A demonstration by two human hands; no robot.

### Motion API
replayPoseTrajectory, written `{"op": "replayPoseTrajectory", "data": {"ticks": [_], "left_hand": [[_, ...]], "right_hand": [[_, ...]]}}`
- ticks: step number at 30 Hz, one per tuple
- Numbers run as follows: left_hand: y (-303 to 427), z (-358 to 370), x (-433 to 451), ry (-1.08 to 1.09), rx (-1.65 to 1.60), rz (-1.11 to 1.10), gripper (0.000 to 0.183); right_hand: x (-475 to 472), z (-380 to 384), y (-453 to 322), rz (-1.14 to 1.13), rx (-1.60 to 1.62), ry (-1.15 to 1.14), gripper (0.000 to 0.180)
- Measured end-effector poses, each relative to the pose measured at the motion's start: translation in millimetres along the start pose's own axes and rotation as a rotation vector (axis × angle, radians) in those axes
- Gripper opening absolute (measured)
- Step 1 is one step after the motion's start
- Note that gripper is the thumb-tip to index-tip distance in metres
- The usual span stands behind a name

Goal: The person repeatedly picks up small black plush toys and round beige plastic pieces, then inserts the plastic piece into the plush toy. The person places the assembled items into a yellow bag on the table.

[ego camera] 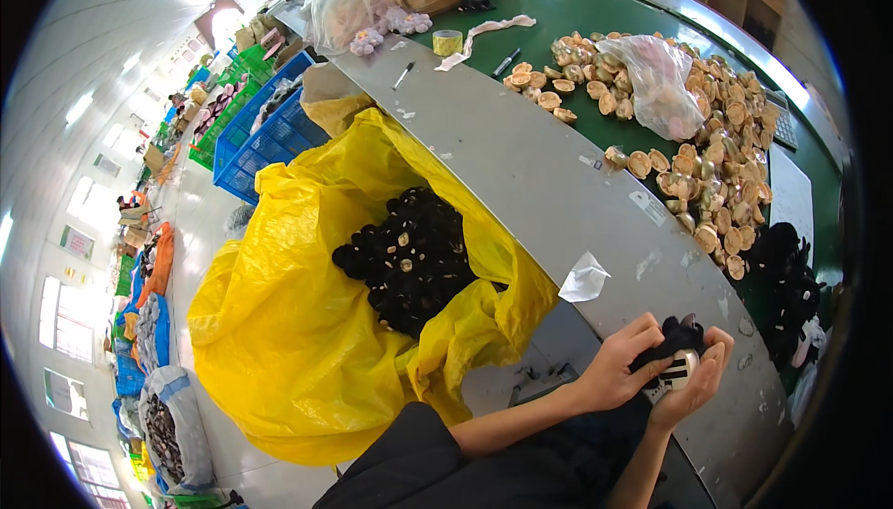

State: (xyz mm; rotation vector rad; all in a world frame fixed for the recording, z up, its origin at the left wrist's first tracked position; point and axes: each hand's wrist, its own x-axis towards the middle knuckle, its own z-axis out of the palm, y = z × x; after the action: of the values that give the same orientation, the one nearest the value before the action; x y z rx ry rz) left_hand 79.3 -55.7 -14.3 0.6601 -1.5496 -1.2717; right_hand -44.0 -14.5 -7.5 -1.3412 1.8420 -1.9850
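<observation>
Above the grey metal table edge, at the lower right, my left hand [624, 359] and my right hand [696, 385] hold one small black plush piece [681, 334] between them. A rounded white part with black stripes [678, 371] shows at its underside, between my fingers. My fingertips cover much of the piece. To the left, a large open yellow woven sack [300, 341] holds a heap of black plush pieces [418, 258] with small pale spots. A crumpled white paper [584, 279] lies on the metal edge beyond my left hand.
Many tan and gold shell-like pieces [725, 181] cover the green tabletop [544, 10], with a clear plastic bag [663, 83] among them. More black plush [788, 286] lies at the right. A tape roll [447, 42], a pen [403, 75] and a blue crate [279, 132] are farther off.
</observation>
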Motion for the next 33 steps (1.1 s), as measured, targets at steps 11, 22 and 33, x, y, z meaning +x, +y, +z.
{"op": "replayPoseTrajectory", "data": {"ticks": [11, 22, 33], "left_hand": [[-17, 7, -4, 0.0, 0.242, 0.117, 0.022], [-20, -2, 0, -0.009, 0.458, 0.174, 0.021], [-1, -82, -6, 0.253, 0.544, 0.072, 0.012]], "right_hand": [[-1, 9, 13, -0.001, -0.194, -0.05, 0.02], [3, 24, 15, 0.202, -0.156, -0.064, 0.009], [-12, 46, -3, 0.343, 0.387, -0.664, 0.025]]}}
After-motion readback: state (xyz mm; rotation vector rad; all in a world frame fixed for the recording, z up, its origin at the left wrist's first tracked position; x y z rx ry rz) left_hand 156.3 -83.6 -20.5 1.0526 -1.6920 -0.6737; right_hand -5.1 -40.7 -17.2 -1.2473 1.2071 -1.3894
